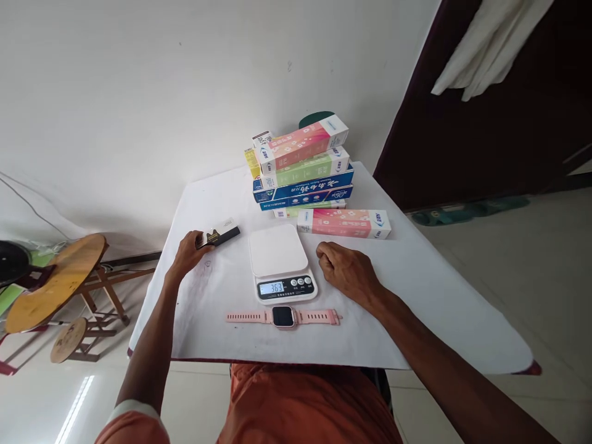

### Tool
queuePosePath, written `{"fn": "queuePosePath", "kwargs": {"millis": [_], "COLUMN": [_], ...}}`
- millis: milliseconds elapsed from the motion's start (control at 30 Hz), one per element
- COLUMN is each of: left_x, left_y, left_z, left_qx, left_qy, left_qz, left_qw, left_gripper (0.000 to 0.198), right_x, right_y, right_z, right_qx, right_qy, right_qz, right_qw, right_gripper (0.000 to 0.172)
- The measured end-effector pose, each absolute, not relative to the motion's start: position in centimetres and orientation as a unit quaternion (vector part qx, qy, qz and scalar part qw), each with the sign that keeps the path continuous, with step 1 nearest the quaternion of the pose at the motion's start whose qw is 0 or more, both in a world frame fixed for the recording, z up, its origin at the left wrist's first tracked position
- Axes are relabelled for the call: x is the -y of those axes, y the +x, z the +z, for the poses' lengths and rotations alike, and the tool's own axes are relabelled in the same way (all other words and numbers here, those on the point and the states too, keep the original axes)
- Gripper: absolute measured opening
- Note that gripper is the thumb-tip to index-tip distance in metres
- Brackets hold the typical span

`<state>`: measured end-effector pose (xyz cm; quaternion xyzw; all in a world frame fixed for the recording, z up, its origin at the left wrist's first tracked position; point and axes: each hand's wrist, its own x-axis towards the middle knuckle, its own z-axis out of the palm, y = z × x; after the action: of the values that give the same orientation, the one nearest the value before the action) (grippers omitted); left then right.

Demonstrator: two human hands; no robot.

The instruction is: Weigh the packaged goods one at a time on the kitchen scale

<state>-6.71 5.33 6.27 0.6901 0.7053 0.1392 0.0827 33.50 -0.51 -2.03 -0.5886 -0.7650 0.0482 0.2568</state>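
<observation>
Reference point: digital scale (279,250), flat on the white-covered table (425,302), its near panel facing me. Display (271,288) lit; reads 363, as far as I can make out.

Left grip (192,248): pinching the near-left end of a small black-and-white box (224,232), thumb on the near side, fingers over the top. Box is left of the scale, apart from it, slanting so that its far end points toward the scale. Whether its underside touches the table I cannot tell.

Right grip (345,269): fingers curled in and pressed together, loosely fisted, just right of the scale's platform. Inside of the curl hidden from view.

Near side of the scale: smartwatch (283,316), face up, dark screen, pink straps laid out straight to both sides.

Beyond the scale, to its right: pink carton (343,223), lying flat, long side across my view.

Directly beyond the scale: a pile of long cartons. Top, pink-and-white carton (303,145), tilted, its right end higher; beneath it, light-green carton (306,168); then blue toothpaste packaging (303,188); at the bottom, another green carton (312,209), mostly covered. Yellow box (251,163) partly visible at the pile's left.
</observation>
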Motion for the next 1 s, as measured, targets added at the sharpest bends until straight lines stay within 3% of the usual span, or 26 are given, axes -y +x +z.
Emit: {"fn": "queuePosePath", "kwargs": {"millis": [233, 500, 667, 733, 800, 933, 1000], "left_x": [-2.3, -0.6, -0.7, -0.7, -0.7, -0.8, -1.2], "left_y": [-1.6, 5.8, 5.6, 5.9, 6.6, 8.0, 8.6], "left_z": [9.3, 7.6, 8.4, 9.0, 9.3, 9.6, 10.2], "left_qx": [-0.612, -0.493, -0.505, -0.497, -0.481, -0.467, -0.459], "left_qy": [0.753, 0.848, 0.843, 0.848, 0.861, 0.875, 0.878], "left_qz": [0.209, 0.151, 0.154, 0.161, 0.151, 0.100, 0.104], "left_qw": [0.120, 0.121, 0.108, 0.086, 0.067, 0.079, 0.082], "left_gripper": [0.038, 0.031, 0.070, 0.074, 0.066, 0.030, 0.026], "right_x": [0.8, 1.1, 1.1, 1.2, 1.2, 1.2, 1.1], "right_y": [33.2, 33.1, 33.0, 33.0, 32.9, 33.0, 32.9], "right_z": [-0.8, 0.8, 1.5, 1.7, 1.9, 2.0, 1.9], "right_qx": [0.761, 0.761, 0.759, 0.757, 0.755, 0.757, 0.758], "right_qy": [-0.612, -0.621, -0.627, -0.632, -0.634, -0.632, -0.631], "right_qz": [0.071, 0.106, 0.118, 0.119, 0.121, 0.122, 0.119], "right_qw": [0.202, 0.157, 0.127, 0.120, 0.117, 0.113, 0.113], "right_gripper": [0.026, 0.030, 0.030, 0.030, 0.030, 0.031, 0.031]}}
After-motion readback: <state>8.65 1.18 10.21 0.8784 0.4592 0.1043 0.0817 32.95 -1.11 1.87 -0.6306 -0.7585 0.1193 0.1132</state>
